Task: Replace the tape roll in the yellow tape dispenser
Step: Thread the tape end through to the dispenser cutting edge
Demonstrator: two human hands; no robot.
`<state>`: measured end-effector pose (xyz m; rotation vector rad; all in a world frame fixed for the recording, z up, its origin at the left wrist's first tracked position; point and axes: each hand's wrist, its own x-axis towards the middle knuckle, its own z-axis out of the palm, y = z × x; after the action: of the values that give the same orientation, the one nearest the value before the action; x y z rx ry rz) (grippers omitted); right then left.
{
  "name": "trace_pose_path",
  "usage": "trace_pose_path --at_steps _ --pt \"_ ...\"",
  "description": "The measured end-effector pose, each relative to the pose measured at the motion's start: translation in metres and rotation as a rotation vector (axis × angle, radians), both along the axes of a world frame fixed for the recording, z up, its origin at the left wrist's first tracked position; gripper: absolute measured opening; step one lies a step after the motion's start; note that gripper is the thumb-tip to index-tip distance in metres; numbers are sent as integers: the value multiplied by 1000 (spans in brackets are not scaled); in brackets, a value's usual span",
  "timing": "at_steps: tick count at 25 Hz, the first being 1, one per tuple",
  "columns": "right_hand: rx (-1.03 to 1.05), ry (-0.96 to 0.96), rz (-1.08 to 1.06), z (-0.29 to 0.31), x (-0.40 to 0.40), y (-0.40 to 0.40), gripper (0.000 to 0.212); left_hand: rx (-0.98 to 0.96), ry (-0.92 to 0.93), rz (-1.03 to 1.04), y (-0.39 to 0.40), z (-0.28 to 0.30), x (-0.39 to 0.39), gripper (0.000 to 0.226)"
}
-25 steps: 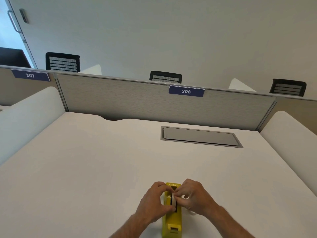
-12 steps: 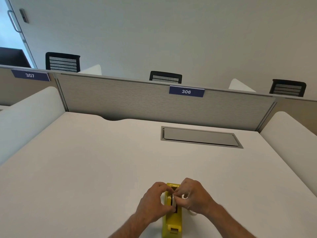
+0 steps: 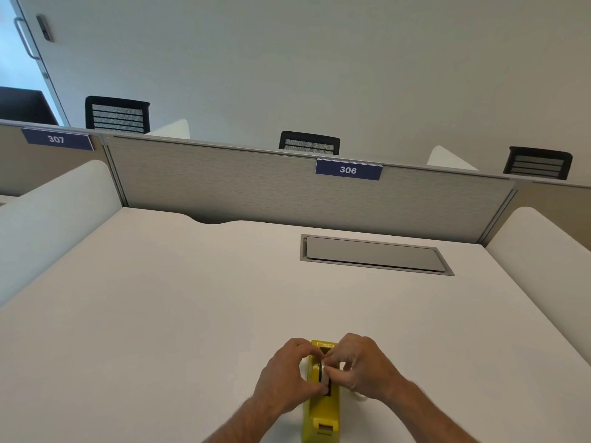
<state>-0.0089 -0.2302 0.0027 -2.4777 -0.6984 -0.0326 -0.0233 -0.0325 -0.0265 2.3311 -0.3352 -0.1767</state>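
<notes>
The yellow tape dispenser [image 3: 322, 414] stands on the white desk [image 3: 192, 314] at the bottom centre, its cutter end toward me. A tape roll [image 3: 323, 375] sits edge-up in its slot, mostly hidden by fingers. My left hand [image 3: 287, 377] grips the roll and the dispenser's left side. My right hand [image 3: 361, 367] pinches the roll from the right with thumb and forefinger. A second, pale tape roll [image 3: 358, 396] lies on the desk under my right wrist, only partly visible.
A grey cable hatch [image 3: 374, 254] is set flush in the desk at the far right. A fabric partition [image 3: 256, 183] labelled 306 closes the back. White side dividers [image 3: 57, 215] flank the desk, and black chairs stand beyond.
Both hands have stayed at the dispenser's slot. The fingers shifted slightly on the roll; the dispenser has not moved.
</notes>
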Motion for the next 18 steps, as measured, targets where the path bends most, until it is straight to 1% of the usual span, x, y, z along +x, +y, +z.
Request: trace_pose_path --at_steps 3,4,6,8,14,18 --pt "-99 -87 39 -3 -5 -1 29 3 -3 -3 -1 1 0 57" --pt "-122 -126 44 -3 -7 -1 28 3 -6 -3 -1 1 0 56" --pt "-113 -156 36 -3 -9 0 18 -3 -9 1 -1 0 -1 54" --pt "-73 -144 15 -2 -8 2 12 -7 -9 6 0 -1 -1 55" --pt "0 -6 -37 -1 -2 0 17 -17 7 8 0 -3 0 56" --pt "-41 30 -57 -5 -2 -1 35 -25 5 4 0 -4 0 53"
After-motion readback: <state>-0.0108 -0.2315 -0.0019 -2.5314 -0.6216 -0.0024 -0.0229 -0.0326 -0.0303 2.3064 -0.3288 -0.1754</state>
